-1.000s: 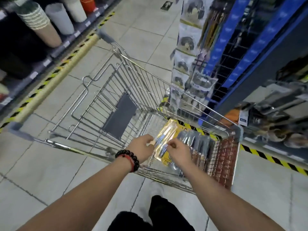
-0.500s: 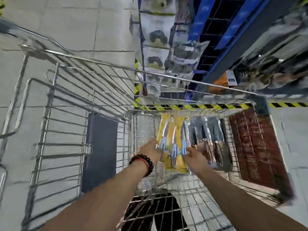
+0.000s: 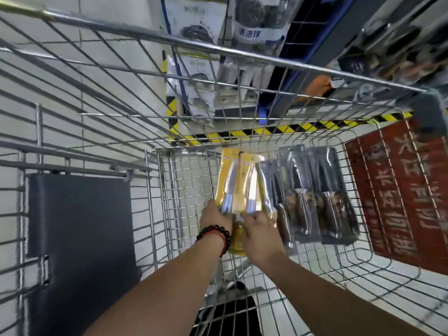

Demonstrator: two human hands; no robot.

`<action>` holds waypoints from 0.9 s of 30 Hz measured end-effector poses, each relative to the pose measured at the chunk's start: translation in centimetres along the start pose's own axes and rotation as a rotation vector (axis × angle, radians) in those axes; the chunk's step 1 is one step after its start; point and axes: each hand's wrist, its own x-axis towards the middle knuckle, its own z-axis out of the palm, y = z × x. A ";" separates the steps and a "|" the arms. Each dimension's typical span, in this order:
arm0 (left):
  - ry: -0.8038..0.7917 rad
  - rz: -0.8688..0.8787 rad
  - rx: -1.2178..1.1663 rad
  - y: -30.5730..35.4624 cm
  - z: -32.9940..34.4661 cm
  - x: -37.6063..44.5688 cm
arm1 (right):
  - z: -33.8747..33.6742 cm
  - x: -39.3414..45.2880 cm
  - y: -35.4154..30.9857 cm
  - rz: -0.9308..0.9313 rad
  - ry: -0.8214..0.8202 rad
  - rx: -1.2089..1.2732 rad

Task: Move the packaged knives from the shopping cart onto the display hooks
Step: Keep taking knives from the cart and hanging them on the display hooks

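As arms reach down, hands grip (both) yellow pack.

Yellow-card knife pack: clear plastic front, pale blades pointing away, handles toward the person, lying flat-ish on the shopping cart floor, left of centre. Left hand and right hand both on its near end; exact grip unclear. Just right, overlapping: dark knife packs, black cards, serrated blades, mottled brown handles, fanned slightly, also on the cart floor.
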 end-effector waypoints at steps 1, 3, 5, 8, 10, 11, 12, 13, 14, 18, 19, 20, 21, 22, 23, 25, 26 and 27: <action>0.021 -0.002 -0.011 0.2 -0.1 0.1 | -0.1 0.3 0.1 0.038 0.031 0.044; 0.022 -0.028 -0.060 0.5 -0.5 0.3 | -0.5 1.0 0.2 0.167 0.096 0.160; 0.023 -0.027 -0.092 0.6 -0.7 0.3 | -0.8 1.8 0.1 0.254 0.106 0.225; -0.008 0.024 -0.064 0.4 -1.2 0.1 | -0.5 2.9 -0.7 0.310 0.094 0.252; -0.058 0.031 -0.018 0.2 -1.8 -0.1 | -0.1 3.3 -1.3 0.378 0.109 0.286; -0.076 0.022 0.011 -0.1 -2.2 -0.1 | 0.0 3.3 -1.5 0.410 0.124 0.302; -0.091 0.010 0.026 -0.5 -2.6 -0.2 | 0.0 3.3 -1.7 0.431 0.138 0.316; -0.109 -0.010 0.033 -0.9 -3.1 -0.1 | 0.0 3.3 -1.9 0.443 0.150 0.328; -0.143 -0.036 0.017 -1.2 -3.6 -0.2 | -0.2 3.3 -2.0 0.454 0.155 0.340; -0.280 -0.119 -0.085 -2.6 -5.1 -0.2 | -1.0 3.7 -2.2 0.555 0.135 0.379; -0.277 -0.120 -0.109 -2.9 -5.3 -0.3 | -1.1 3.9 -2.2 0.580 0.132 0.388; -0.269 -0.117 -0.139 -3.1 -5.4 -0.4 | -1.2 4.0 -2.1 0.597 0.129 0.401; -0.262 -0.121 -0.160 -3.2 -5.3 -0.6 | -1.4 4.1 -2.0 0.605 0.125 0.430; -0.266 -0.120 -0.173 -3.3 -5.3 -0.9 | -1.5 4.1 -1.9 0.593 0.122 0.482; -0.264 -0.110 -0.188 -3.2 -5.4 -1.3 | -1.7 4.0 -1.8 0.558 0.119 0.547; -0.241 -0.071 -0.224 -2.7 -5.7 -2.4 | -2.4 3.1 -1.8 0.460 0.088 0.637; -0.232 -0.048 -0.247 -2.7 -5.8 -2.8 | -2.8 2.4 -1.9 0.409 0.068 0.648; -0.212 -0.030 -0.269 -2.5 -6.0 -3.3 | -3.5 1.6 -1.9 0.367 0.054 0.665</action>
